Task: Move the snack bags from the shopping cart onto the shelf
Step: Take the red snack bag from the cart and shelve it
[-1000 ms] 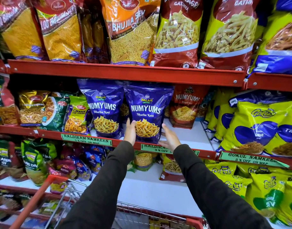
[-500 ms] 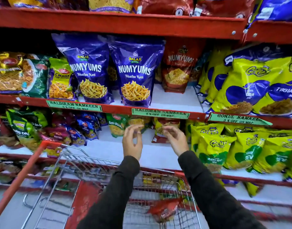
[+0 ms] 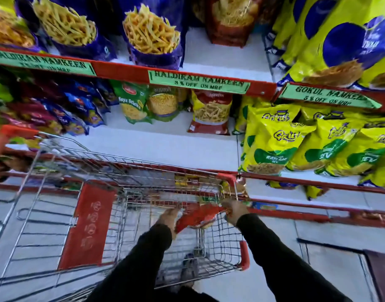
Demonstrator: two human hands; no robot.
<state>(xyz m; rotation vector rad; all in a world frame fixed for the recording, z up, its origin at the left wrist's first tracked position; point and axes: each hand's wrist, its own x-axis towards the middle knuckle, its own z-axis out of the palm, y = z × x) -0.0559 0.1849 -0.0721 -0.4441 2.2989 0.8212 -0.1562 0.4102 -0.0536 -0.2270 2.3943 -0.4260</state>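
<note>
Both arms in black sleeves reach fwd and down; left hand (image 3: 168, 217) and right hand (image 3: 235, 211) w/ fingers curled, grip closed.

Cart (image 3: 126, 171): bare shiny metal wire w/ red plastic corners. Red snack bag (image 3: 198, 216): glossy film, prob. plastic, blurred. Shelf (image 3: 165, 144): matt white, smooth. Sleeves (image 3: 281, 258): matt black cloth.

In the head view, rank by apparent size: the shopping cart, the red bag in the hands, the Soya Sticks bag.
1. shopping cart
2. and 3. unsure: Soya Sticks bag and red bag look alike; depths differ.
</note>
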